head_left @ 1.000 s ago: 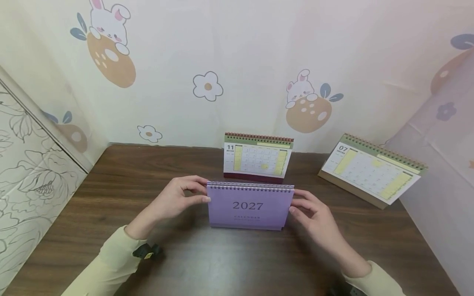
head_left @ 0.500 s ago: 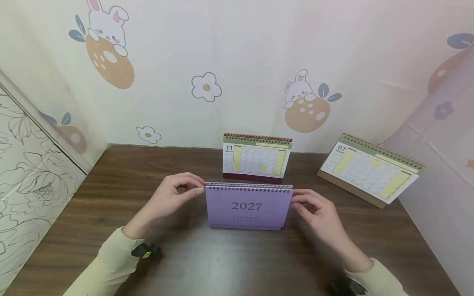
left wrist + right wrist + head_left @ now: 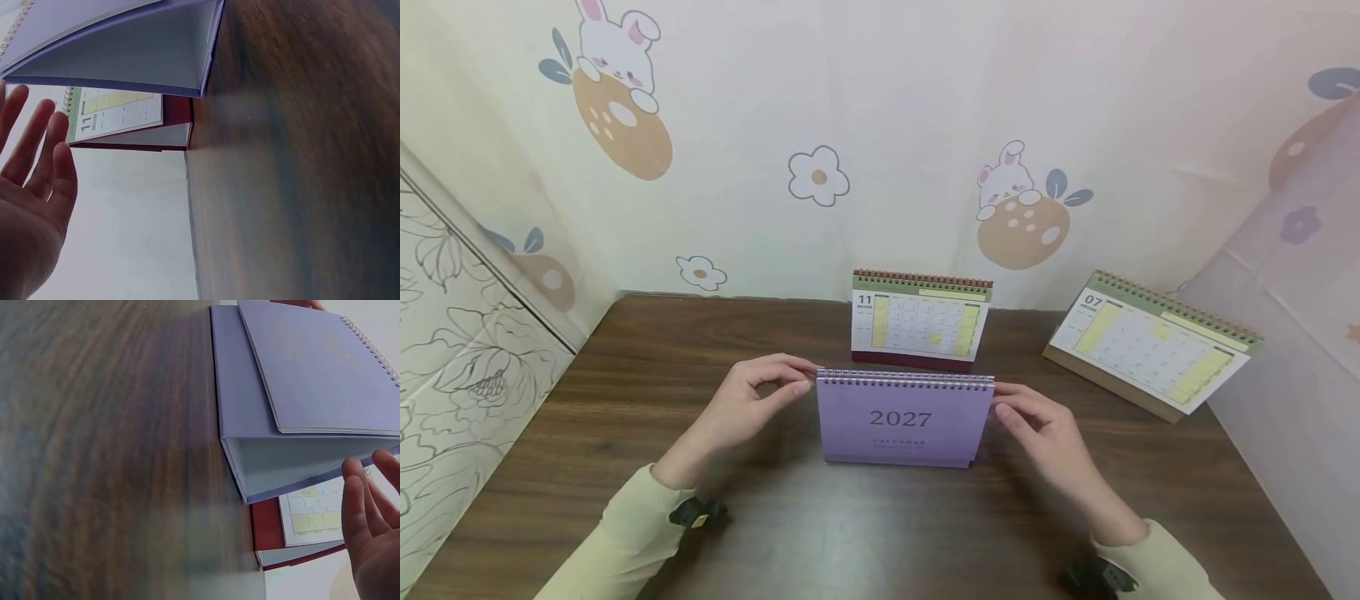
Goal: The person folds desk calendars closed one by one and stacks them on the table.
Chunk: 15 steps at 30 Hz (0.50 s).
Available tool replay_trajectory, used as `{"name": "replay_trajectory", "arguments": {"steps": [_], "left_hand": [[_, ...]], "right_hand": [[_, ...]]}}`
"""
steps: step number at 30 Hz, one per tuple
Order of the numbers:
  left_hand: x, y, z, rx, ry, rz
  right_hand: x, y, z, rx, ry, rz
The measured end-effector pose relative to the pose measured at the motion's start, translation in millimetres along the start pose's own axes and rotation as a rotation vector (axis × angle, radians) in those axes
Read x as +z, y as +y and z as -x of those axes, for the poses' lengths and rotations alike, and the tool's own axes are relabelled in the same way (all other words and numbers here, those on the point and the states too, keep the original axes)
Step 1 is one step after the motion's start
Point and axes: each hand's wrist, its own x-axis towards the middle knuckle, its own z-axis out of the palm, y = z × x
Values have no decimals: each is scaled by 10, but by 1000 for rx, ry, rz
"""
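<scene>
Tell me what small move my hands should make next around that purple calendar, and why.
I'd probably ease your left hand and right hand outward: the purple, rectangular spiral-bound calendar stands upright on its tent-shaped base on the brown wood-grain table, and the fingers lie nearly straight by its upper side edges, with no firm grip showing.

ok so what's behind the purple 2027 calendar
Behind the purple calendar stands a desk calendar showing 11, with a dark red base. In the head view, the purple one hides most of the tabletop between them.
</scene>
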Motion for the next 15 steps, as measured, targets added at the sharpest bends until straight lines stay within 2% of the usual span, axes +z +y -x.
{"name": "replay_trajectory", "arguments": {"steps": [5,15], "left_hand": [[36,-60,20,33,-34,8],[97,-75,32,70,-49,-73]], "right_hand": [[22,13,15,-15,-25,0],[38,63,19,-21,-47,69]]}}
